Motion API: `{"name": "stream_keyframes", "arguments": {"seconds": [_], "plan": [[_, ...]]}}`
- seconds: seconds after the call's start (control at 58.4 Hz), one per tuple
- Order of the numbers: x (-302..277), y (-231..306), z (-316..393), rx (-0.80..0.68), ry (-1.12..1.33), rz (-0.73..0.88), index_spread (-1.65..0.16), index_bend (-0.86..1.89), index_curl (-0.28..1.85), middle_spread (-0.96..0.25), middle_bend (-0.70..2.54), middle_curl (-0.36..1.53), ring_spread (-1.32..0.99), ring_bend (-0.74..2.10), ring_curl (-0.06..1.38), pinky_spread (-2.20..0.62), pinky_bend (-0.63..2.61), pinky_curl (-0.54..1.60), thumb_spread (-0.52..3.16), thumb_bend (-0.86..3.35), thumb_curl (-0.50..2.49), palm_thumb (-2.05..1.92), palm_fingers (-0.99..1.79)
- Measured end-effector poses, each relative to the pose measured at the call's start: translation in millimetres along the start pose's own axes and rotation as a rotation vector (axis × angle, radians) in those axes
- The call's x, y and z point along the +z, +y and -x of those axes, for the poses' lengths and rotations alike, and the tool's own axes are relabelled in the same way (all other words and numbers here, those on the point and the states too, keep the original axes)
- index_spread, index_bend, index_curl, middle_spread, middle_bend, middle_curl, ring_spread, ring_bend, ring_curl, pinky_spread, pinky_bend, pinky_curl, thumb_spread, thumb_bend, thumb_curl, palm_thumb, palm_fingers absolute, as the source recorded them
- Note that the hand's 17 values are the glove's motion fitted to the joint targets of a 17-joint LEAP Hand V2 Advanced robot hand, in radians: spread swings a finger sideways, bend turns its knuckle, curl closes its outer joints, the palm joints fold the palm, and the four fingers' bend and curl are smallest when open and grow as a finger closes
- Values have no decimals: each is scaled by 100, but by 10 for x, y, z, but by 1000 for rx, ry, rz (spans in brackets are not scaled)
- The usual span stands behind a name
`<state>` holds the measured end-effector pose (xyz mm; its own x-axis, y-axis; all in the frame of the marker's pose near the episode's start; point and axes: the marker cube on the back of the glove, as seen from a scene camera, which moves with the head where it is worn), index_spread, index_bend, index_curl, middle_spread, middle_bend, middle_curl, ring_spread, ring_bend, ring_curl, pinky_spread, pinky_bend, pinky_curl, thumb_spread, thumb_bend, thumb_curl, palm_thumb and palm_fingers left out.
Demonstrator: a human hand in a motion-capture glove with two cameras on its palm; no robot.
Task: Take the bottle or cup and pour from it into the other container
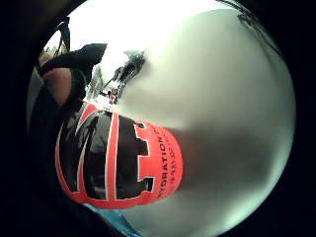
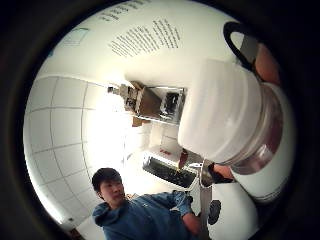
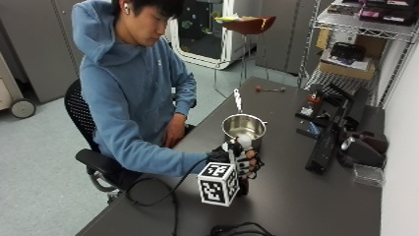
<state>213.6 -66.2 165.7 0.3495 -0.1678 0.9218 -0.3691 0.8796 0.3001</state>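
Bottle (image 3: 243, 147) stands upright on the dark worktop (image 3: 314, 196), clamped in the gloved right hand (image 3: 237, 161), whose fingers curl round its body. In the outside view only the white cap and a little of the body show above the glove. Steel pot (image 3: 244, 129) sits at 12 o'clock from the bottle, just beside it, mouth up, with its handle (image 3: 237, 100) pointing on toward 12. Touching or apart, I cannot tell.

Little-finger palm view: the bottle's label (image 1: 118, 160), orange-red with large black letters, fills much of the frame, with bare worktop (image 1: 222, 98) beyond it. Thumb-side palm view: the white cap (image 2: 220, 110) and a clear neck (image 2: 265, 135) sit close to the palm.

Left hand (image 3: 174, 132), bare, rests low by the person's lap at the worktop's edge, around 10 o'clock from the pot, well apart from both vessels.
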Motion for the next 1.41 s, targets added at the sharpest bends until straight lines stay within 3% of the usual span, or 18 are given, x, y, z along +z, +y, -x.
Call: {"name": "stream_keyframes", "arguments": {"seconds": [0.24, 0.326, 0.428, 0.668, 1.079, 1.217, 1.405], "plan": [[186, -90, 598, -72, 176, 124, -10, 13, 35, -4, 33, 44, -10, 51, 40, -9, 52, 31, 35, -3, 60, 105, 112], [262, -115, 780, -111, 378, 228, -10, 13, 35, -4, 32, 45, -11, 51, 41, -11, 52, 31, 32, -4, 62, 104, 112], [370, -322, 1099, -135, 521, 236, -10, 13, 35, -4, 32, 46, -11, 50, 42, -11, 52, 32, 30, -4, 64, 104, 113], [792, -418, 1559, -133, 1043, 523, -9, 14, 36, -4, 31, 48, -11, 50, 43, -12, 51, 34, 27, -4, 66, 103, 115], [1644, -311, 1673, -292, 1915, 842, -9, 14, 36, -4, 30, 50, -11, 49, 44, -13, 50, 35, 26, -4, 68, 101, 115], [1932, -200, 1593, -338, 2074, 889, -10, 14, 36, -4, 30, 50, -12, 49, 45, -13, 50, 36, 27, -4, 69, 100, 116], [2025, -159, 1559, -358, 2101, 911, -11, 14, 36, -4, 30, 50, -13, 50, 45, -14, 50, 36, 32, -4, 69, 98, 116]]}}
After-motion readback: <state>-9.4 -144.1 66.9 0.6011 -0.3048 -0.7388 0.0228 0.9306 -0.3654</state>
